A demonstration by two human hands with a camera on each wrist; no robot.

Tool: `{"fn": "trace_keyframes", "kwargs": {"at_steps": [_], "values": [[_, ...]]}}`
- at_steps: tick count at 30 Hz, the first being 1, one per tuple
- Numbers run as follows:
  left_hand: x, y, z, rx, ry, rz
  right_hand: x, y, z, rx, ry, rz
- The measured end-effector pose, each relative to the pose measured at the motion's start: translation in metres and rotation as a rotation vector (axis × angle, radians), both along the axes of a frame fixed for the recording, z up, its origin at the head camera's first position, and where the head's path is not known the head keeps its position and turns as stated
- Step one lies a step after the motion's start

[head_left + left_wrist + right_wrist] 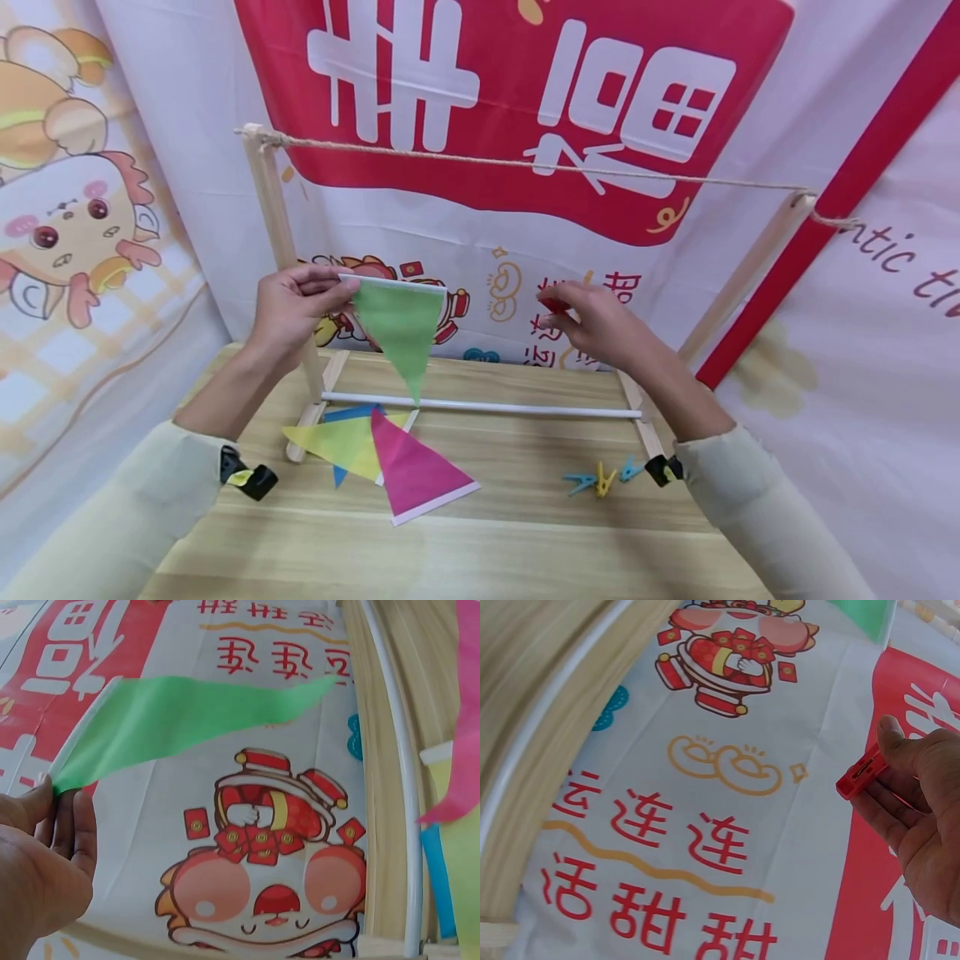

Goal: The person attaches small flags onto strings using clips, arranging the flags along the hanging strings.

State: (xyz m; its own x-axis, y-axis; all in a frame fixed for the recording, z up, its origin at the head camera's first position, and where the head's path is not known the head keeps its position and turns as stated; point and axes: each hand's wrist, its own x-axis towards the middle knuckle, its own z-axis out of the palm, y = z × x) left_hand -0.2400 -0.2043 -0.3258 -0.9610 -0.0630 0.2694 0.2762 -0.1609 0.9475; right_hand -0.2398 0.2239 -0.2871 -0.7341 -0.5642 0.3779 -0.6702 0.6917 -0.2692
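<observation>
- Printed backdrop (465, 229) behind, wood-grain desk (525, 533) in front.
- Frame on desk: left post (270, 200), right post (750, 262), twine (465, 157) tied near both tops, probably to keep it taut. White rod (487, 406) runs low between the feet, likely a brace.
- Left hand (296, 312): grip pinched on one end of the green flag's (401, 321) white band. Flag is in the air below the twine, not touching it; holding the end seems meant to leave the rest of the band free, point down.
- Right hand (596, 321): thumb and fingers together on a red clothespin (860, 776), well apart from the flag. Can't tell if its jaws are spread.
- Yellow flag (345, 442), pink flag (416, 471) and blue flag (352, 412) overlap on the left; blue clothespins (581, 481) and yellow clothespin (603, 481) sit right. Looks sorted by hand: flags left, pins right.
</observation>
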Motion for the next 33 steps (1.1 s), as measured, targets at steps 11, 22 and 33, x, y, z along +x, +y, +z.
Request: {"fn": "trace_keyframes", "kwargs": {"at_steps": [11,22,33], "values": [[-0.004,0.027,0.007,0.238,-0.015,0.021,0.0,-0.009,0.026,-0.019,0.043,0.041],[-0.007,0.039,0.02,0.405,-0.05,-0.008,-0.005,-0.02,0.048,-0.025,0.064,0.054],[-0.015,0.045,0.033,0.526,-0.013,0.025,-0.01,-0.029,0.06,-0.048,0.059,0.045]]}}
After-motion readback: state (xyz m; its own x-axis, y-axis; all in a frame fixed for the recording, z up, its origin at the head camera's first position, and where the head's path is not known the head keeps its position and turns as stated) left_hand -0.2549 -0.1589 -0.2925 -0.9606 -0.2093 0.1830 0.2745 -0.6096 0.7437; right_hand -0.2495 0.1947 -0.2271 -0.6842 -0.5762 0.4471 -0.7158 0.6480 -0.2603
